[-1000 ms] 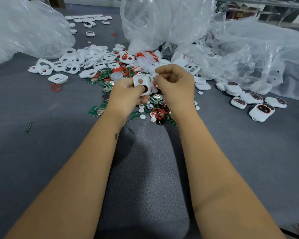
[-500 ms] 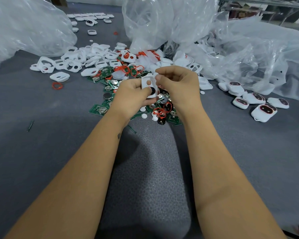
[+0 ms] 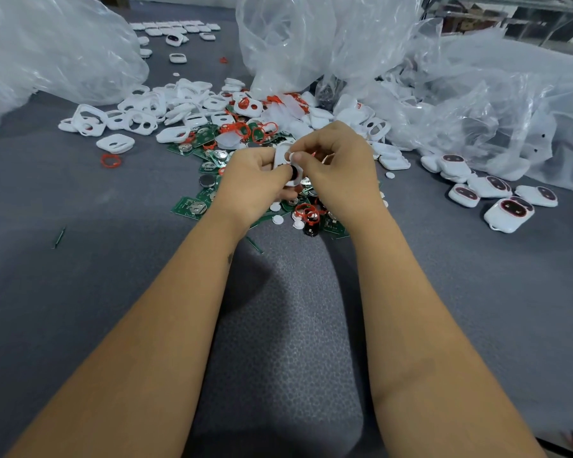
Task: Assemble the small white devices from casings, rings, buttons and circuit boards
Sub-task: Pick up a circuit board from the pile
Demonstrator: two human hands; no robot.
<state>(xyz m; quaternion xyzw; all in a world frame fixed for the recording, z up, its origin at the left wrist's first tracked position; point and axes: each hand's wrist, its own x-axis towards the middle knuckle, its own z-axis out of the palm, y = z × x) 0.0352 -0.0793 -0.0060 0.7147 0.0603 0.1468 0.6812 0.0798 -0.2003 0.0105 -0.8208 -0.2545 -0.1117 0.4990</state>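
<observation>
Left hand grips a white casing (upright); right hand pinches a white button against its top.

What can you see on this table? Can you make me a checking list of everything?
Surface: grey mat, mostly bare near the person.
Job's things: white casing held up between both hands; pile of casings, red rings, green circuit boards, small white buttons; finished devices at right.
Clutter: clear plastic bags at the back.
Grippers: left hand grips the casing; right hand pinches a small white button at it.
Cables: nothing seen.
Surroundings: shelving, blurred.
</observation>
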